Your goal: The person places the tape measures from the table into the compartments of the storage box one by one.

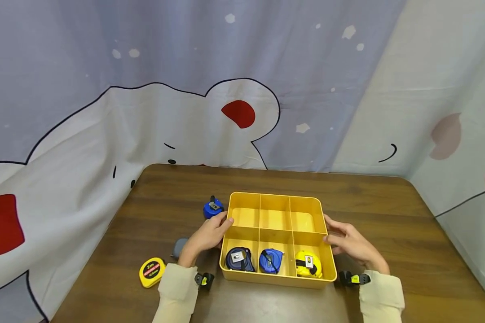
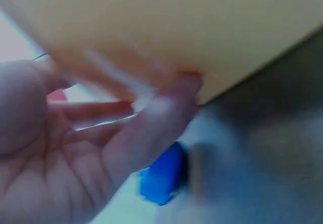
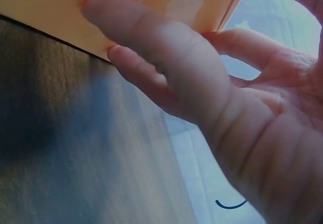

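Observation:
A yellow divided storage box is held between both hands in the head view. My left hand grips its left side, thumb at the rim. My right hand holds the opposite side, with fingertips against the outer wall. Both wrist views show fingers on the box's yellow wall. Along its front row sit a dark tape measure, a blue tape measure and a yellow tape measure, one per compartment. The back compartments hold nothing.
Beyond my left hand lies another blue tape measure. A grey rounded object is partly hidden by that hand, and a yellow 2m tape measure lies farther left. The wooden table ends at a patterned curtain behind.

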The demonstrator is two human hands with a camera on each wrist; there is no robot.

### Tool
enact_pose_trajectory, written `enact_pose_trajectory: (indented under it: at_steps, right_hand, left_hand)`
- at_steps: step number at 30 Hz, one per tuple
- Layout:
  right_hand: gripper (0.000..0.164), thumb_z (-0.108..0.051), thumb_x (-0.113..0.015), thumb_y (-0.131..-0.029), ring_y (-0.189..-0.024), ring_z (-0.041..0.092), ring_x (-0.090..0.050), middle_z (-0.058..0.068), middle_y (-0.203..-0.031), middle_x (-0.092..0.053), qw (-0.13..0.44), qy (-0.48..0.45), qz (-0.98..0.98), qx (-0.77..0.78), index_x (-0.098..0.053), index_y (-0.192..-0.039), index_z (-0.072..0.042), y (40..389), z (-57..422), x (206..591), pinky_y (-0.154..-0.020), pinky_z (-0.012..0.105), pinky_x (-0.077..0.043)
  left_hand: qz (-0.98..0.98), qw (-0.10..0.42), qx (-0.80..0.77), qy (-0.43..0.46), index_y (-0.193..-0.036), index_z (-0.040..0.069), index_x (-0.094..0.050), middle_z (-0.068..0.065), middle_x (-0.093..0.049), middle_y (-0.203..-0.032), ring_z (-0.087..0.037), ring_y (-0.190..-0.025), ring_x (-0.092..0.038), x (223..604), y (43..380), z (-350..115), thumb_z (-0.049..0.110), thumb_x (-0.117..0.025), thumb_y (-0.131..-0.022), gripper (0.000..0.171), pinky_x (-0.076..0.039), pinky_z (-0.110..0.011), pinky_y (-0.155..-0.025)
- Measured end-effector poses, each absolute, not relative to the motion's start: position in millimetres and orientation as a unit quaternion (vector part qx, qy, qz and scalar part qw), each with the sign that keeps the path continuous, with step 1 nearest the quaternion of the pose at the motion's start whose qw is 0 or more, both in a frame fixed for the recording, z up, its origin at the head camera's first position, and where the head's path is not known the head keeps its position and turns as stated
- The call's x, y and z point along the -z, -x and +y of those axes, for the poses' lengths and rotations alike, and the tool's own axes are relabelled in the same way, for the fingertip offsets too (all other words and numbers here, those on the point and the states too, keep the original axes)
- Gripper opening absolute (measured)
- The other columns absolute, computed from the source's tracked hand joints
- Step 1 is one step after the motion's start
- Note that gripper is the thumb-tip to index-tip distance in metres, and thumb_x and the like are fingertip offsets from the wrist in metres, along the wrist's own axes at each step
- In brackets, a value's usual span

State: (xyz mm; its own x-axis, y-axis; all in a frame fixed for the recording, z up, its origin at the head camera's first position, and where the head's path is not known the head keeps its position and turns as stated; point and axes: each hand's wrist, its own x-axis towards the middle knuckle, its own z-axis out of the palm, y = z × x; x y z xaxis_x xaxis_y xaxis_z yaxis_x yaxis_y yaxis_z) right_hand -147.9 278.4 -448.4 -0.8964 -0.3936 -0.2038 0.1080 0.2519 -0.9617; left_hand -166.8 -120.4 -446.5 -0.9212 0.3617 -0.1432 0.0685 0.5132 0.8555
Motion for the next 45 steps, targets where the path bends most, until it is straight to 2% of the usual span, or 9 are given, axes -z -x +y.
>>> enact_pose_trajectory:
  at_steps: [4, 8, 14, 18, 23, 27, 31, 37, 45]
  right_hand:
    - [0.075, -0.014, -0.058, -0.088, -0.111, 0.033, -0.053, 0.028, -0.144, -0.022, 0.212, 0.095, 0.759, 0.608, -0.012, -0.146, -0.002, 149, 277, 449, -0.076, 0.048, -0.051]
    - [0.075, -0.013, -0.058, -0.087, -0.11, 0.033, -0.054, 0.029, -0.143, -0.023, 0.215, 0.094, 0.759, 0.608, -0.012, -0.146, -0.001, 150, 278, 451, -0.076, 0.047, -0.051]
    - [0.074, -0.013, -0.056, -0.089, -0.111, 0.035, -0.053, 0.028, -0.145, -0.019, 0.219, 0.097, 0.752, 0.613, -0.011, -0.146, -0.002, 149, 280, 452, -0.076, 0.048, -0.051]
    - [0.074, -0.013, -0.056, -0.089, -0.112, 0.038, -0.052, 0.028, -0.146, -0.017, 0.218, 0.096, 0.755, 0.611, -0.011, -0.146, -0.002, 148, 280, 452, -0.076, 0.047, -0.051]
    - [0.074, -0.013, -0.055, -0.089, -0.111, 0.039, -0.051, 0.03, -0.144, -0.019, 0.217, 0.096, 0.751, 0.616, -0.01, -0.146, -0.002, 148, 280, 451, -0.076, 0.048, -0.05]
    - [0.074, -0.012, -0.055, -0.089, -0.111, 0.036, -0.053, 0.029, -0.145, -0.018, 0.22, 0.094, 0.745, 0.623, -0.01, -0.146, -0.003, 147, 279, 453, -0.077, 0.049, -0.05]
    - [0.075, -0.012, -0.056, -0.089, -0.11, 0.035, -0.053, 0.029, -0.145, -0.018, 0.22, 0.087, 0.746, 0.622, -0.01, -0.146, -0.003, 146, 277, 453, -0.078, 0.049, -0.05]
    - [0.076, -0.013, -0.058, -0.087, -0.108, 0.032, -0.055, 0.029, -0.145, -0.02, 0.218, 0.082, 0.749, 0.62, -0.011, -0.147, -0.003, 148, 276, 454, -0.077, 0.049, -0.05]
    - [0.074, -0.013, -0.056, -0.089, -0.11, 0.035, -0.054, 0.029, -0.145, -0.018, 0.216, 0.092, 0.751, 0.617, -0.01, -0.147, -0.003, 150, 278, 454, -0.077, 0.048, -0.05]
  left_hand:
    - [0.882, 0.171, -0.415, -0.142, -0.136, 0.003, -0.04, -0.012, -0.062, -0.098, -0.019, -0.071, -0.06, 427, 155, -133, 0.036, -0.048, -0.094, 0.054, -0.052, -0.035, -0.064]
    - [0.905, 0.149, -0.379, -0.119, -0.133, 0.007, -0.046, -0.01, -0.06, -0.115, -0.024, -0.1, -0.058, 407, 143, -144, 0.03, -0.056, -0.09, 0.05, -0.049, -0.042, -0.083]
    - [0.936, 0.136, -0.319, -0.055, -0.135, 0.006, -0.043, -0.018, -0.048, -0.13, -0.036, -0.119, -0.044, 390, 134, -158, 0.023, -0.065, -0.084, 0.058, -0.039, -0.054, -0.092]
    - [0.953, 0.14, -0.268, 0.014, -0.134, 0.002, -0.042, -0.026, -0.039, -0.134, -0.046, -0.121, -0.034, 388, 132, -161, 0.022, -0.07, -0.08, 0.064, -0.033, -0.067, -0.087]
    - [0.952, 0.175, -0.241, 0.075, -0.128, -0.004, -0.044, -0.036, -0.037, -0.123, -0.056, -0.109, -0.033, 390, 131, -160, 0.019, -0.075, -0.073, 0.067, -0.037, -0.063, -0.084]
    - [0.949, 0.202, -0.215, 0.107, -0.117, -0.007, -0.049, -0.035, -0.04, -0.11, -0.056, -0.1, -0.039, 395, 133, -160, 0.017, -0.08, -0.066, 0.064, -0.039, -0.058, -0.083]
    - [0.946, 0.216, -0.205, 0.13, -0.116, -0.007, -0.049, -0.035, -0.036, -0.109, -0.056, -0.098, -0.04, 402, 135, -160, 0.014, -0.082, -0.062, 0.067, -0.041, -0.058, -0.081]
    - [0.944, 0.23, -0.185, 0.145, -0.111, -0.006, -0.053, -0.037, -0.037, -0.106, -0.052, -0.09, -0.044, 415, 143, -160, 0.01, -0.081, -0.062, 0.059, -0.044, -0.052, -0.078]
    - [0.949, 0.213, -0.18, 0.149, -0.099, -0.006, -0.058, -0.028, -0.042, -0.089, -0.045, -0.079, -0.047, 422, 148, -164, 0.011, -0.079, -0.062, 0.046, -0.047, -0.047, -0.069]
